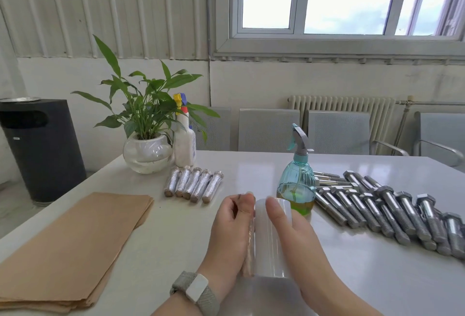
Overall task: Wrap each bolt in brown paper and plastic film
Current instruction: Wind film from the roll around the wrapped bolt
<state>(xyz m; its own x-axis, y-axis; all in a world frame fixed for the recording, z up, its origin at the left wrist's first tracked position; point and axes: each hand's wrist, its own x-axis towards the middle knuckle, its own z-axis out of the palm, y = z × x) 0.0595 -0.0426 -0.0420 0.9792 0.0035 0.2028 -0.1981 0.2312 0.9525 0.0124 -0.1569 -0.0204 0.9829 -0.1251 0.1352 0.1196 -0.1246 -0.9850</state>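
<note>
Brown-papered bolt [247, 245] pinched in left hand [230, 235]; right hand [299, 237] curls around plastic film roll [273, 237]. Advise keeping film taut, overlapping turns evenly.

Probably a factory office: corrugated metal wall [75, 8], radiator [342, 108], metal chairs [337, 132], loose bolts [392, 210].

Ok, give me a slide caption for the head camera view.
Both hands, left hand and right hand, hold a film roll against a paper-wrapped bolt.
</note>
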